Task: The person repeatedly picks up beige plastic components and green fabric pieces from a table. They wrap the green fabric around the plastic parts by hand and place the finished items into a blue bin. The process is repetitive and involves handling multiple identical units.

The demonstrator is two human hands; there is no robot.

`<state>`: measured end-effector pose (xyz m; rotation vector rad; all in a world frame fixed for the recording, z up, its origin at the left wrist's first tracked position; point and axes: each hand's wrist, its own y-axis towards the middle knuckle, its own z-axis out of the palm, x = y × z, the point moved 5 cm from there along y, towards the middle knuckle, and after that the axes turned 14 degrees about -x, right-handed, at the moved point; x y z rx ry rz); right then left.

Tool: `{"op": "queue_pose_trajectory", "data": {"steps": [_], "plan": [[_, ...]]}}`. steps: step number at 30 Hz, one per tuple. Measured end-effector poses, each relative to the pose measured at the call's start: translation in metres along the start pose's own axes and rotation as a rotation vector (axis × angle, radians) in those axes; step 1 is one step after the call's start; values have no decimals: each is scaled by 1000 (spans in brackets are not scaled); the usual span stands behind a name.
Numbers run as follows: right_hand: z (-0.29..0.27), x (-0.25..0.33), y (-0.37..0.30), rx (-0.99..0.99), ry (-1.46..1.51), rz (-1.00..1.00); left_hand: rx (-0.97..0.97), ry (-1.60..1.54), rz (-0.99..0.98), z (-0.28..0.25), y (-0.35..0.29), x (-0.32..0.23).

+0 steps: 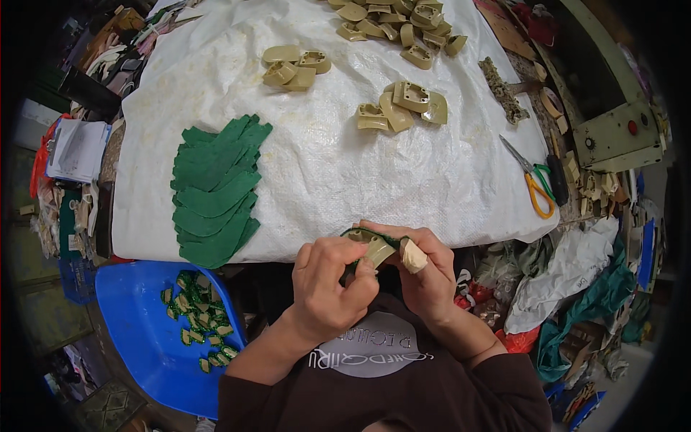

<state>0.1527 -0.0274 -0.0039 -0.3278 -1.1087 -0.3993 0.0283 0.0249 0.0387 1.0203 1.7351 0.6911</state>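
Note:
Close to my body, at the cloth's near edge, both hands are closed around a beige plastic shoe heel (379, 250). A dark green piece of covering material (393, 240) lies along its upper edge. My left hand (325, 279) pinches the heel with thumb and fingers from the left. From the right, my right hand (430, 279) grips it along with the green material; its thumb has a pale wrapping. Fingers hide part of the heel. Left of my hands, a stack of overlapping green cut pieces (216, 189) lies on the white woven sheet (309, 158).
Bare heels form two small groups (295, 68) (403, 106) and a larger pile (396, 21) at the far side. A blue tub (133, 338) at lower left holds several green-and-beige pieces (196, 309). Scissors (531, 176) and a black-handled tool (557, 176) lie right, near a machine (619, 137).

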Motion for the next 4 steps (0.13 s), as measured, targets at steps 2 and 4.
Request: {"op": "queue_pose_trajectory", "data": {"steps": [2,4], "plan": [[1,3,-1,31,-108,-77,34,48,-22,0,3,-3],[3,5,0,51,-166,-119,84,96,-43,0,6,-4]]}}
